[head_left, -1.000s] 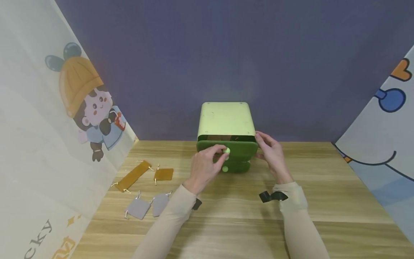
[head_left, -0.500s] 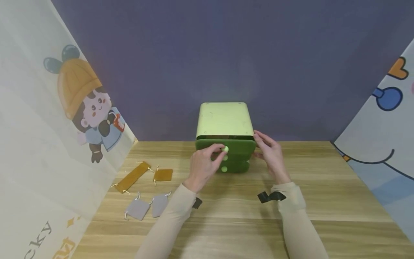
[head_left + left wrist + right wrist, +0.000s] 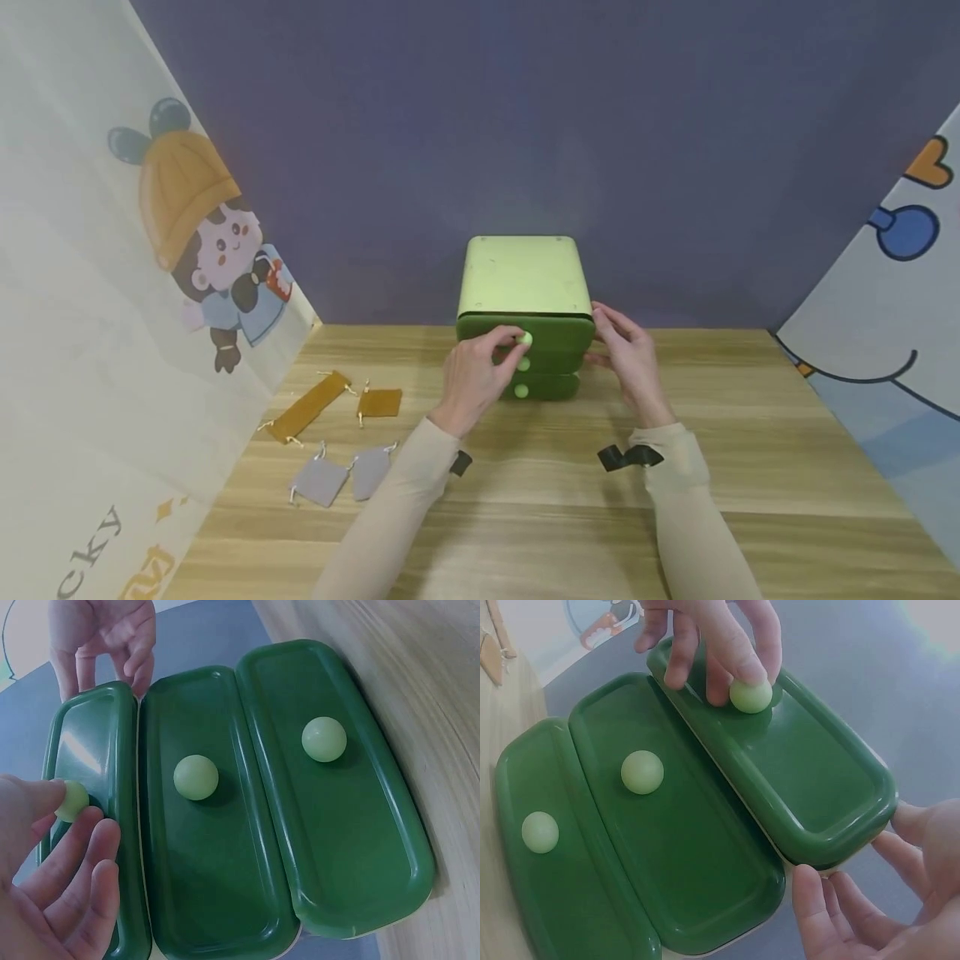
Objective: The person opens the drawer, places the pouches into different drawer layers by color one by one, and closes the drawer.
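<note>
A small drawer cabinet (image 3: 525, 273), light green on top, has three dark green drawer fronts with round pale knobs. My left hand (image 3: 474, 377) pinches the top drawer's knob (image 3: 73, 801) between thumb and fingers. In the right wrist view the top drawer (image 3: 817, 776) sits slightly forward of the middle drawer (image 3: 697, 855); only a thin dark line shows above it in the head view. My right hand (image 3: 628, 357) rests its fingertips along the cabinet's right side, thumb and fingers spread. The bottom drawer (image 3: 352, 825) lies under the middle one.
Left on the wooden table (image 3: 750, 500) lie a long brown drawstring pouch (image 3: 309, 408), a small brown pouch (image 3: 380, 403) and two grey pouches, one being the left grey pouch (image 3: 320, 481). A dark blue wall (image 3: 525, 125) stands behind the cabinet.
The top drawer has slid back into the cabinet, pushed by my left hand on its knob, and the gap above it has narrowed to a line. My right hand has stayed at the side.
</note>
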### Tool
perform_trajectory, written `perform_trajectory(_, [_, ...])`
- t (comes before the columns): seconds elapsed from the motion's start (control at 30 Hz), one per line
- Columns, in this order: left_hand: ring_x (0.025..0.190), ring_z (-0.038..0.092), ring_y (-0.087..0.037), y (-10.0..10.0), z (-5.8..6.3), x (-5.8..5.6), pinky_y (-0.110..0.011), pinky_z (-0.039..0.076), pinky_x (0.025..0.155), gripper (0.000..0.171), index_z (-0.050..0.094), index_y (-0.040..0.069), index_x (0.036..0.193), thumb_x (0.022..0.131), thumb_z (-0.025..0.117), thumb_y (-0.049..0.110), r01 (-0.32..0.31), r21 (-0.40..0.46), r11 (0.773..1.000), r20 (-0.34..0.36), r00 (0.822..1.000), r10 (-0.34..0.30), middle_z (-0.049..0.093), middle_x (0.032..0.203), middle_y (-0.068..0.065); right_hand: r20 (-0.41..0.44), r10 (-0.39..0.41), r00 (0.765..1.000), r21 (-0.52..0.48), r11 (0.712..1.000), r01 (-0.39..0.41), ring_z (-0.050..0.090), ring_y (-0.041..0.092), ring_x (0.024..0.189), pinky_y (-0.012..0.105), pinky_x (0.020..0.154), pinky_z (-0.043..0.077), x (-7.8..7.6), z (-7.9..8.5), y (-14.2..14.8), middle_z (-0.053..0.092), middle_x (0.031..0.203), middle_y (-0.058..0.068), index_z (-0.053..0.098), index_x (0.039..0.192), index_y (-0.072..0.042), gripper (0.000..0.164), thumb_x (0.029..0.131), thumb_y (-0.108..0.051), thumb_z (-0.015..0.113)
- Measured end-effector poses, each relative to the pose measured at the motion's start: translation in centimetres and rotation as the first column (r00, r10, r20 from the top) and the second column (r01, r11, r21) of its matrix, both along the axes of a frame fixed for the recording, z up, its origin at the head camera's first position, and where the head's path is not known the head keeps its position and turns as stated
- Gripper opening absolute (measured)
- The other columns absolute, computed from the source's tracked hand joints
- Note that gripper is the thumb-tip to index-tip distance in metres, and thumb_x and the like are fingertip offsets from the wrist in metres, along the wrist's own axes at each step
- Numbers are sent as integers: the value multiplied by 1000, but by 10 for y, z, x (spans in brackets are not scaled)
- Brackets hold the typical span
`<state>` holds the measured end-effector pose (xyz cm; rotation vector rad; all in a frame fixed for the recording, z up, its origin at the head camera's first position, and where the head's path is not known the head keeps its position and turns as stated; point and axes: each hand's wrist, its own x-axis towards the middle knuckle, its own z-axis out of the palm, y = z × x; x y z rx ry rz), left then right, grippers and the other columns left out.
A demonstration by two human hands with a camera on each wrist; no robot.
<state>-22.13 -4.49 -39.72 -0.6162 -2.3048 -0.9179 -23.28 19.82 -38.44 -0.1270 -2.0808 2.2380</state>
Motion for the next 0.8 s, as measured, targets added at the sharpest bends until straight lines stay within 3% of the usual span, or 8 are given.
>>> perform_trajectory(0.2, [70, 77, -13, 2, 3, -4, -17, 36, 44, 20, 79, 16, 114, 98, 78, 28, -12, 16, 1000, 24, 1000, 12, 84, 100, -3, -18, -11, 1000, 33, 999, 11, 67, 5, 107, 23, 78, 64, 2, 1, -1, 66, 135, -7, 56, 155, -16, 62, 103, -48, 67])
perform_trajectory(0.33, [71, 78, -14, 3, 4, -7, -17, 36, 44, 20, 78, 16, 115, 98, 78, 28, -12, 23, 1000, 38, 999, 11, 84, 101, -3, -35, -9, 999, 56, 998, 11, 66, 4, 111, 23, 78, 64, 3, 0, -3, 64, 145, 2, 56, 155, -16, 62, 102, -46, 69])
perform_trajectory(0.5, [69, 77, -13, 2, 5, -10, -17, 32, 42, 21, 79, 17, 115, 98, 78, 29, -26, 8, 1000, 28, 999, 26, 84, 101, -2, -76, 8, 997, 54, 999, -4, 67, 3, 109, 25, 79, 64, 1, -3, -4, 58, 154, 11, 54, 156, -13, 62, 102, -31, 75])
perform_trajectory(0.63, [68, 76, -11, 1, 5, -10, -17, 30, 41, 21, 80, 18, 114, 98, 78, 31, -38, -8, 999, 10, 999, 38, 84, 100, 0, -113, -1, 994, 63, 998, 8, 70, 0, 102, 24, 78, 64, 0, -8, -7, 61, 148, 6, 55, 155, -11, 61, 100, -19, 77])
perform_trajectory(0.8, [68, 76, -10, 1, 5, -12, -15, 33, 43, 21, 81, 19, 112, 97, 80, 33, -48, -9, 999, -24, 999, 47, 84, 99, 1, -184, -67, 981, 80, 993, 83, 70, 0, 97, 21, 71, 63, -2, -13, -13, 65, 135, -2, 59, 151, -9, 59, 96, -12, 81])
